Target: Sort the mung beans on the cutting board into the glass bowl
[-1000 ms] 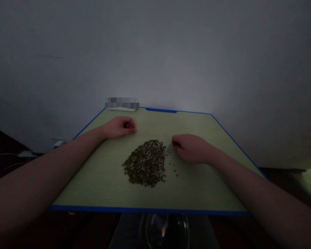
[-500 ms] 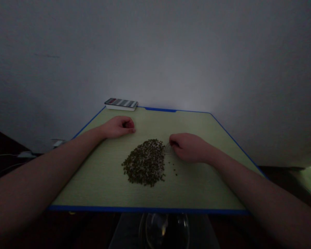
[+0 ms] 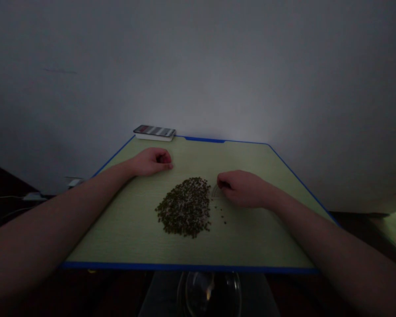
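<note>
A heap of small dark green beans (image 3: pixel 185 207) lies in the middle of a pale green table (image 3: pixel 257 246) with a blue edge. My left hand (image 3: pixel 151 161) rests on the table behind the heap, fingers curled in a loose fist; what it holds, if anything, is hidden. My right hand (image 3: pixel 240 188) lies just right of the heap, fingers pinched on a small clear object (image 3: pixel 215 191) that touches the table. A few stray beans (image 3: pixel 221 215) lie in front of that hand.
A phone (image 3: pixel 155 131) on a white block sits at the table's far left corner, against the wall. A clear glass bowl (image 3: pixel 208 293) stands below the near edge. Cables lie on the dark floor at left. Another pale surface shows at far right.
My right hand shifted slightly left toward the heap, then back a little; the clear object stays in its pinch. The left hand has not moved.
</note>
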Tool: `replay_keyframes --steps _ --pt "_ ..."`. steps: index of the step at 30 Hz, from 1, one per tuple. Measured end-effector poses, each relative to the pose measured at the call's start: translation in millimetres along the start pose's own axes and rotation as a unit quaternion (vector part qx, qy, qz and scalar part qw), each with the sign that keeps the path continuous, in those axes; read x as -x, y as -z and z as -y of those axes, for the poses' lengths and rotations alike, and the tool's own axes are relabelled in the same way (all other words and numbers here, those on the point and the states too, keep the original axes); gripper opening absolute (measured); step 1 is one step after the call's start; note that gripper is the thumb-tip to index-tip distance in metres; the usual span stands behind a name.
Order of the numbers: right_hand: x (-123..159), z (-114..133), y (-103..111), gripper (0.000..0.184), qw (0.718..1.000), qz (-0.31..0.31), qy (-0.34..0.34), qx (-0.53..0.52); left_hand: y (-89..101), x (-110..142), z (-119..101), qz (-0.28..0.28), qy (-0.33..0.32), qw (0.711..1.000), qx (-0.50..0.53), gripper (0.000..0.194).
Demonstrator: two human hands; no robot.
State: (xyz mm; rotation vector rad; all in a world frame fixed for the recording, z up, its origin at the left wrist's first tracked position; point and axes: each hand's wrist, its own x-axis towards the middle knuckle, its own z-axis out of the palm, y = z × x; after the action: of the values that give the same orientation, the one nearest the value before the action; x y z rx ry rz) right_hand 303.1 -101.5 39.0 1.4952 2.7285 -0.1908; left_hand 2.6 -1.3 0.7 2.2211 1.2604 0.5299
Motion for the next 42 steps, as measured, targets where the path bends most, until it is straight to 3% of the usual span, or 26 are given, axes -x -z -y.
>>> replay_keyframes --steps 12,26,42 --pt "4.7 -0.1 3.7 0.019 0.999 0.033 0.015 -0.011 0.1 -0.1 -2.5 0.003 0.004 1.000 -0.001 0.031" --pt "-0.4 4.4 -2.3 0.017 0.999 -0.002 -0.024 0.028 -0.3 -0.2 0.7 -0.004 0.000 1.000 0.002 0.031" --pt "0.3 2.6 0.4 0.019 1.000 0.003 0.019 -0.001 -0.4 -0.6 1.0 -0.003 -0.001 1.000 -0.008 0.031"
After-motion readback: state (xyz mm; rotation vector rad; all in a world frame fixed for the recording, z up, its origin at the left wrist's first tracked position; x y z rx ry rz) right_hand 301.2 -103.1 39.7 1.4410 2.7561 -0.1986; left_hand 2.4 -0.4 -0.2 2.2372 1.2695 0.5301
